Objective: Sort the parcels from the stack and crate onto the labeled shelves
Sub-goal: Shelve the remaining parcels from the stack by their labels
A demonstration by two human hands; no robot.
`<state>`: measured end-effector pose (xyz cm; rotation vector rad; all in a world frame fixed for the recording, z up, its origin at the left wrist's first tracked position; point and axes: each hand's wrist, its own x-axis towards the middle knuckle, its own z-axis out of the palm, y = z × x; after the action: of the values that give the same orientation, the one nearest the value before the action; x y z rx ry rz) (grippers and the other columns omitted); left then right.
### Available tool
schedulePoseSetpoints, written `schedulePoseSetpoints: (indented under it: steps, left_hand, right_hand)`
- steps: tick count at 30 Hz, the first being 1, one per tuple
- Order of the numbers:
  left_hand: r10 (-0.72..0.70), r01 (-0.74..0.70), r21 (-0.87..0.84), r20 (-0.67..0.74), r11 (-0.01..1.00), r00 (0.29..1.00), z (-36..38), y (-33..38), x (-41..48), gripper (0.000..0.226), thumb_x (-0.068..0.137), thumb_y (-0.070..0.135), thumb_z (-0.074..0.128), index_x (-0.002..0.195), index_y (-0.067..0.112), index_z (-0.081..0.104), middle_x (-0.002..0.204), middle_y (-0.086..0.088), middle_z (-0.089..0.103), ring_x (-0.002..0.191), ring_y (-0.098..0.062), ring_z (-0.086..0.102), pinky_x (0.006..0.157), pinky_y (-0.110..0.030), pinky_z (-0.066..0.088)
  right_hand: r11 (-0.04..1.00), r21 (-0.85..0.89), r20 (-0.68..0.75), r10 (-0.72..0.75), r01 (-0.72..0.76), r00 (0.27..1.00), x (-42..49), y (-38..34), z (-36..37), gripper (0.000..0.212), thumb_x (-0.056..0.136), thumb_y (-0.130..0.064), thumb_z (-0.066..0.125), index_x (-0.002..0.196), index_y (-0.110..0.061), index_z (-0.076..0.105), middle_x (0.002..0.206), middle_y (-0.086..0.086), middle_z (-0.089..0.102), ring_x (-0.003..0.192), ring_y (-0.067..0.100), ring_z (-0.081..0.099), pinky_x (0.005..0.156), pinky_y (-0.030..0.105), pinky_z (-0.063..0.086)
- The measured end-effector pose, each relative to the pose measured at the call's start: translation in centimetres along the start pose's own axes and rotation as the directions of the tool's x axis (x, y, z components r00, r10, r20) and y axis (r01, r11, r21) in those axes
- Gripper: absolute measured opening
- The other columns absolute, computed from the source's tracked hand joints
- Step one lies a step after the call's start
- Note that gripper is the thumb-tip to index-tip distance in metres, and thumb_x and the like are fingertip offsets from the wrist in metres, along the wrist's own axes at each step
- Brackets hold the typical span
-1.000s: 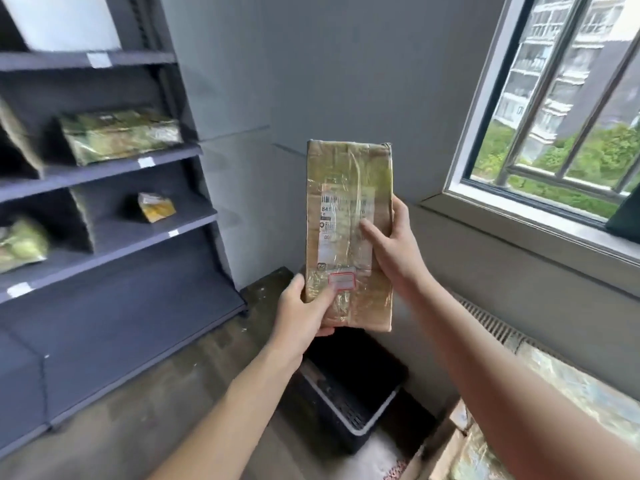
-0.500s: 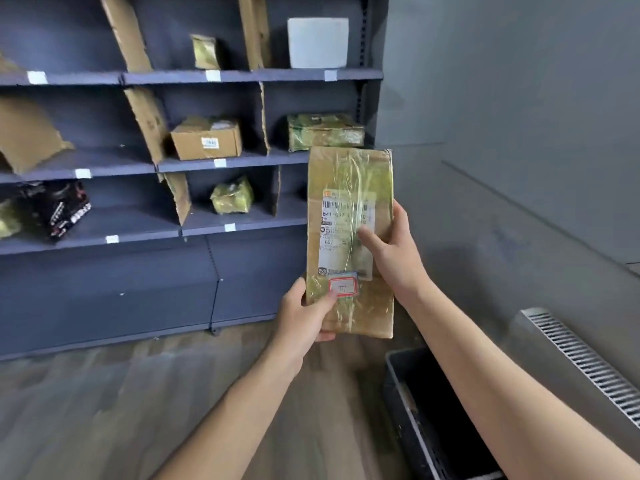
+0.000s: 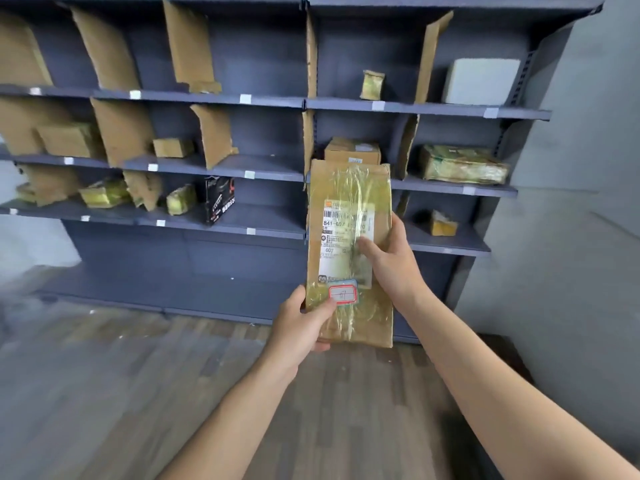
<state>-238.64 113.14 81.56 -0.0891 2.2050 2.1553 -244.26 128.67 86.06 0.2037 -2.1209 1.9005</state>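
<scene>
You have the long brown cardboard parcel wrapped in shiny clear tape [image 3: 349, 251] up in front of you, standing on end in the air, well off the grey-brown wooden floor [image 3: 104, 393]. Your left hand [image 3: 301, 323] grips its lower left corner, thumb pressed on the front just beside the small red-bordered sticker [image 3: 343, 294], the other fingers curled out of sight behind. Your right hand [image 3: 394, 261] clasps the right edge higher up, thumb laid across the white printed shipping label [image 3: 343, 233], fingers wrapped round the back.

Behind the parcel stands the dark blue-grey metal shelving [image 3: 270, 102], split into bays by leaning brown cardboard dividers [image 3: 211, 136], with small white tags [image 3: 245, 98] along the shelf edges. What the tags say is too blurred to read.

Just above the parcel's top edge peeks a plain brown cardboard box [image 3: 353, 150] on the middle shelf. To its right in the next bay lies a flat, tape-wrapped yellowish parcel [image 3: 462, 164]. One shelf up you see a small upright taped packet [image 3: 372, 84] and, further right, a white block-shaped package [image 3: 481, 81]. Low on the right sits a small yellow packet [image 3: 443, 223]. Left of your parcel, on the lowest shelf, a black printed box [image 3: 219, 199] stands upright.
</scene>
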Motion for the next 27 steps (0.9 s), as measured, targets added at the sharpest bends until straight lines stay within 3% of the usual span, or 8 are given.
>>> schedulePoseSetpoints:
  steps: [6, 14, 21, 27]
  left_hand:
    - [0.045, -0.041, 0.067, -0.063, 0.997, 0.997, -12.8, -0.4, 0.2, 0.018, 0.09, 0.035, 0.066, 0.108, 0.037, 0.064, 0.102, 0.011, 0.072, 0.091, -0.011, 0.07, 0.072, -0.043, 0.062]
    - [0.094, -0.063, 0.151, -0.204, 0.987, 0.974, -25.7, -0.1, 0.0, 0.014, 0.09, 0.039, 0.064, 0.104, 0.041, 0.066, 0.093, 0.017, 0.072, 0.082, -0.005, 0.07, 0.069, -0.036, 0.062]
    - [0.097, -0.036, 0.184, -0.335, 0.982, 0.937, -34.5, 0.2, 1.0, 0.018, 0.093, 0.035, 0.061, 0.11, 0.038, 0.065, 0.098, 0.012, 0.071, 0.088, -0.012, 0.069, 0.068, -0.036, 0.062]
    - [0.074, 0.013, 0.198, -0.428, 0.98, 0.901, -41.4, 0.5, 4.9, 0.017, 0.093, 0.034, 0.062, 0.11, 0.036, 0.065, 0.097, 0.008, 0.071, 0.081, -0.018, 0.071, 0.064, -0.032, 0.061]
  right_hand:
    - [0.999, -0.048, 0.093, 0.001, 0.003, 0.996, 1.0, -1.1, 12.9, 0.056, 0.094, -0.02, 0.061, 0.144, -0.029, 0.036, 0.126, -0.013, 0.062, 0.114, 0.006, 0.06, 0.103, 0.039, 0.048]
    - [1.0, -0.024, 0.23, -0.012, 0.018, 0.973, 2.7, -2.4, 26.9, 0.057, 0.089, -0.026, 0.062, 0.141, -0.03, 0.039, 0.125, -0.012, 0.064, 0.115, 0.012, 0.062, 0.102, 0.047, 0.048]
    - [0.999, 0.048, 0.333, -0.013, -0.004, 0.943, 4.7, -2.7, 37.7, 0.058, 0.095, -0.021, 0.061, 0.145, -0.029, 0.035, 0.128, -0.012, 0.062, 0.116, 0.012, 0.061, 0.101, 0.046, 0.049]
    - [0.997, 0.078, 0.409, -0.016, -0.017, 0.913, 8.7, -2.0, 46.4, 0.056, 0.095, -0.02, 0.061, 0.144, -0.03, 0.036, 0.127, -0.01, 0.063, 0.115, 0.014, 0.062, 0.101, 0.046, 0.05]
